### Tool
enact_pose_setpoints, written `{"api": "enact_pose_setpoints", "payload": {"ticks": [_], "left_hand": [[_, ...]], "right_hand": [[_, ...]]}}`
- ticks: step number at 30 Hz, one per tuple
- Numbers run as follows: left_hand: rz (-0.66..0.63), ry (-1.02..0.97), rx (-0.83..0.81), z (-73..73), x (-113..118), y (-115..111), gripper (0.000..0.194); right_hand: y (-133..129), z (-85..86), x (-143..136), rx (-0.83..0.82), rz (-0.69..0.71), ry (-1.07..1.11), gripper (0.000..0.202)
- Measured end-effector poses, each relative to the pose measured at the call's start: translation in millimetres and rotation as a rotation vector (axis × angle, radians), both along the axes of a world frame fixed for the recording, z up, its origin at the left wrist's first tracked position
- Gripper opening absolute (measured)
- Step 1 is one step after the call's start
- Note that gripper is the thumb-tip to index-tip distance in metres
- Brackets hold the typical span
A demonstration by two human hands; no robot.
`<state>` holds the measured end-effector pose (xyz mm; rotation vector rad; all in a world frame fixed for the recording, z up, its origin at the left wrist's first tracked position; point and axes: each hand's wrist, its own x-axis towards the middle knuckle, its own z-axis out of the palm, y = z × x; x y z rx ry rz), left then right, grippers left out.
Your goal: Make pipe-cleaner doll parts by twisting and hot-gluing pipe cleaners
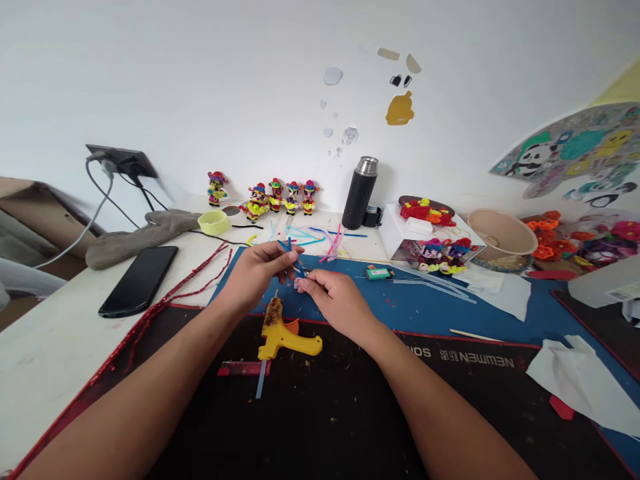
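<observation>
My left hand [263, 267] is closed in a pinch on a blue pipe cleaner [289, 245], whose tip sticks up past the fingers. Close beside it, my right hand [333, 297] pinches a small pale purple piece [299, 283] near the lower end of the blue strip; fingers hide much of both. Below the hands a yellow glue gun [287, 339] lies on the dark mat, nozzle away from me, a clear glue stick [261, 380] poking from its back. Beside it lies a red, narrow object [235, 369], perhaps a cutter.
Several small pipe-cleaner figures [285, 199] stand at the wall, near a yellow tape roll [213, 222]. A black thermos [360, 193] rises behind the mat. Left are a phone [139, 280] and red glittery strands [175, 290]; right, a white box [400, 233], glue sticks [440, 283] and crumpled tissue [575, 373].
</observation>
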<state>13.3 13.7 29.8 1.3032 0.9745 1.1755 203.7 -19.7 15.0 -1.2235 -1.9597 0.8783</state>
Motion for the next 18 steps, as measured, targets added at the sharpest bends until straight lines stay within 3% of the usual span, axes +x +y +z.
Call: {"api": "enact_pose_setpoints", "payload": {"ticks": [9,15,18], "left_hand": [[0.036,-0.1,-0.008,1.6,-0.6,3.7,0.031],[0.143,0.05,0.097,4.2,0.4,0.4,0.024],[0.03,-0.076,-0.003,4.7,-1.0,1.5,0.027]], "right_hand": [[-1.5,-1.5,-1.0,0.026,0.016,-0.045,0.028],[-3.3,2.0,0.1,0.091,0.026,-0.257,0.029],[-4.1,2.9,0.0,0.105,0.02,-0.256,0.031]]}}
